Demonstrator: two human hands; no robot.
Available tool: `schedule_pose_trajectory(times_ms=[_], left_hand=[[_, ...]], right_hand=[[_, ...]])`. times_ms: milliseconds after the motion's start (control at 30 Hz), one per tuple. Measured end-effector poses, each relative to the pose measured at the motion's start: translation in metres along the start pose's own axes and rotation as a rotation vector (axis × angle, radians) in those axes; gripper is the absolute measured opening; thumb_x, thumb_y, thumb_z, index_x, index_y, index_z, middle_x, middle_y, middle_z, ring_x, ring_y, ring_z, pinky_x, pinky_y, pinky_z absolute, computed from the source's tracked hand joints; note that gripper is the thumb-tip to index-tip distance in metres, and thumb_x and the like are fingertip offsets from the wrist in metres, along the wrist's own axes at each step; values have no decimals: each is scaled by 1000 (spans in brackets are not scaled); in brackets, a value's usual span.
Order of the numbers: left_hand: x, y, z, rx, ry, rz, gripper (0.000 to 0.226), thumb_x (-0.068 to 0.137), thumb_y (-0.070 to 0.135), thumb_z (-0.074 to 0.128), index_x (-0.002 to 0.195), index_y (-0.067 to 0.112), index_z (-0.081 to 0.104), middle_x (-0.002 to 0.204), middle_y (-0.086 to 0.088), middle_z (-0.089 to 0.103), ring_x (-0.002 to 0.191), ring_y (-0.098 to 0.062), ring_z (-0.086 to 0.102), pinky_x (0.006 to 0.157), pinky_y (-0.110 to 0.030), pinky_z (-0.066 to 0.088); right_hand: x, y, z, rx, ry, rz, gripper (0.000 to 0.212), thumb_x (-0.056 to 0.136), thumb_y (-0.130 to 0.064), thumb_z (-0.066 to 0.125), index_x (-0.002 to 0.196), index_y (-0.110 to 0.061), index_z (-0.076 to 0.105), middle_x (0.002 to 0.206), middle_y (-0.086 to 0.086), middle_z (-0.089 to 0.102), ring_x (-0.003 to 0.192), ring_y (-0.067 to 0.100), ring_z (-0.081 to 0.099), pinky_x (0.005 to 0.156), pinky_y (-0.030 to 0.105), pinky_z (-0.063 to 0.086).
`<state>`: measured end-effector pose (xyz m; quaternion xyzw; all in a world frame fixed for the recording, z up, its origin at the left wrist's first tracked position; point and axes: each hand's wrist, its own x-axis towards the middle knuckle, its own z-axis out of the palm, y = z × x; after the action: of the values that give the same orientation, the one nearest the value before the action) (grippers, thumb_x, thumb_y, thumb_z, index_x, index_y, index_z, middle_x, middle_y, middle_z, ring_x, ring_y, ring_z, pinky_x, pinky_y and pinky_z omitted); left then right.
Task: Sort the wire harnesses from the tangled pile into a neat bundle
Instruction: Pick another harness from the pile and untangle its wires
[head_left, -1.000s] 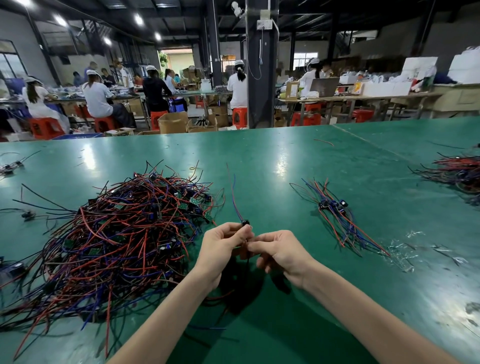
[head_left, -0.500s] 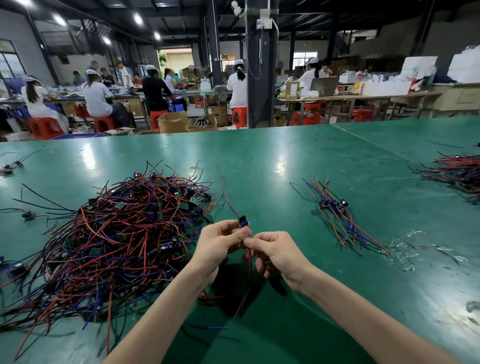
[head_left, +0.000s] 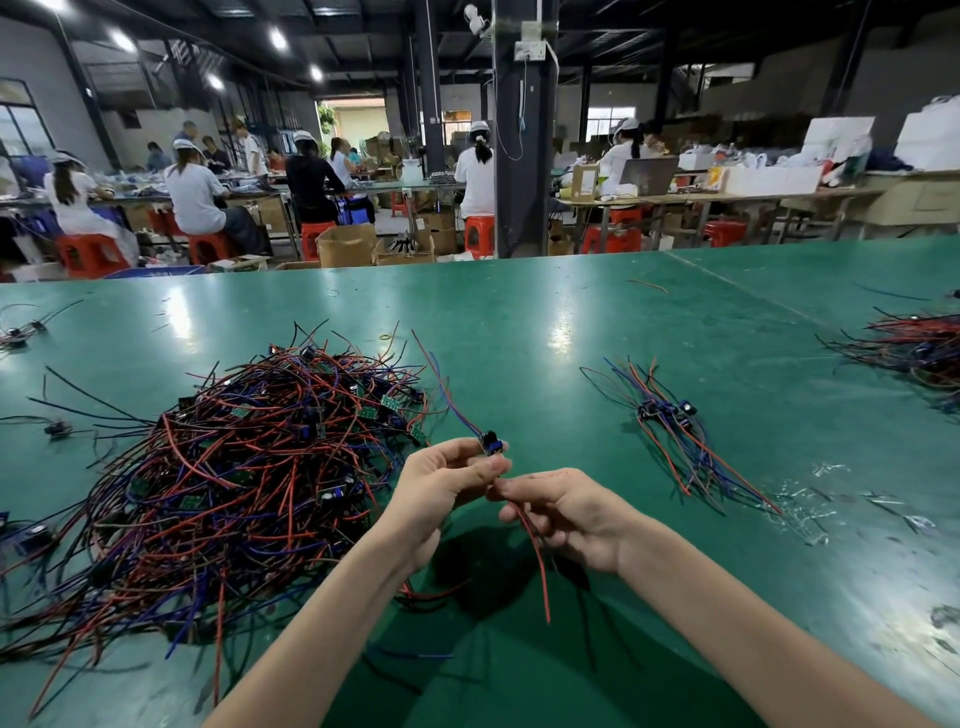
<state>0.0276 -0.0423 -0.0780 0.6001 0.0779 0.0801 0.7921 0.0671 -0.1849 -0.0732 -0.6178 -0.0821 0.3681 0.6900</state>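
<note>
Right beside the tangled pile (head_left: 249, 467), on its right side, two hands are up over the green table (head_left: 519, 338). The left hand (head_left: 447, 493) pinches the small blue and black plug of one wire harness (head_left: 492, 442) between thumb and fingers. The right hand (head_left: 566, 512) touches the left one. Its fingers are curled round the wires just under the plug. A red wire (head_left: 537, 561) hangs down from that hand, and its end swings free above the table.

A moment ago that red wire was hardly seen, bunched up between the hands. Now it hangs long and straight, and the right hand sits a little lower on the wires. The plug is a bit higher too. I think this harness is now free of the pile, and the wires are being smoothed out so it can go with the others.

Other thin wires go up from the plug, over the right edge of the pile.

Further right of the pile, well apart from it, lies the neat bundle (head_left: 675, 431), still small. Near it are bits of clear plastic (head_left: 810, 509). The pile is still big, so lots of sorting is left.

Much further right sits another heap of wires (head_left: 924, 348). Far behind the pile, people (head_left: 197, 197) sit at other tables.
</note>
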Motion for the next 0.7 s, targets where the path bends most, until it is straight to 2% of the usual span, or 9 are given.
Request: schedule_pose_trajectory(times_ms=[100, 300, 433, 500, 600, 700], left_hand=[[-2, 3, 1, -60, -50, -32, 16, 78, -2, 63, 94, -1, 66, 68, -5, 68, 66, -11, 67, 65, -20, 56], [-4, 3, 2, -80, -73, -48, 30, 66, 5, 67, 95, -4, 64, 67, -5, 66, 64, -13, 67, 63, -20, 55], [-3, 1, 2, -87, -67, -34, 23, 63, 4, 68, 86, 3, 69, 61, -3, 62, 62, -13, 66, 61, -20, 55], [-3, 0, 2, -68, -52, -35, 17, 69, 1, 67, 85, 5, 69, 64, -5, 64, 60, -12, 65, 59, -19, 54], [-2, -1, 3, -57, -22, -35, 8, 81, -1, 62, 82, 6, 65, 66, -5, 68, 57, -9, 63, 61, -19, 55], [-1, -1, 3, -88, 4, -25, 8, 84, -2, 60, 82, 6, 62, 65, -5, 68, 56, -9, 63, 60, -19, 56]], right_hand=[[-3, -3, -4, 29, -86, 41, 7, 89, -9, 59, 82, -6, 61, 56, 3, 61, 32, 1, 38, 27, 9, 25], [-4, 1, -2, -187, -67, -185, 14, 83, -9, 68, 69, -10, 66, 58, 8, 65, 31, 4, 37, 30, 13, 25], [-4, 0, -4, -411, -24, -333, 16, 86, -8, 66, 71, -9, 64, 55, 1, 65, 32, 4, 39, 30, 15, 29], [-4, 1, -3, -476, -5, -370, 16, 87, -8, 65, 71, -8, 63, 55, -1, 65, 32, 5, 40, 30, 16, 30], [-4, 2, 1, -452, 37, -400, 17, 88, -7, 63, 71, -6, 62, 56, 0, 65, 31, 5, 42, 30, 16, 31], [-4, 3, 5, -297, 56, -355, 21, 89, -5, 61, 68, -4, 62, 55, 5, 65, 32, 7, 46, 31, 17, 36]])
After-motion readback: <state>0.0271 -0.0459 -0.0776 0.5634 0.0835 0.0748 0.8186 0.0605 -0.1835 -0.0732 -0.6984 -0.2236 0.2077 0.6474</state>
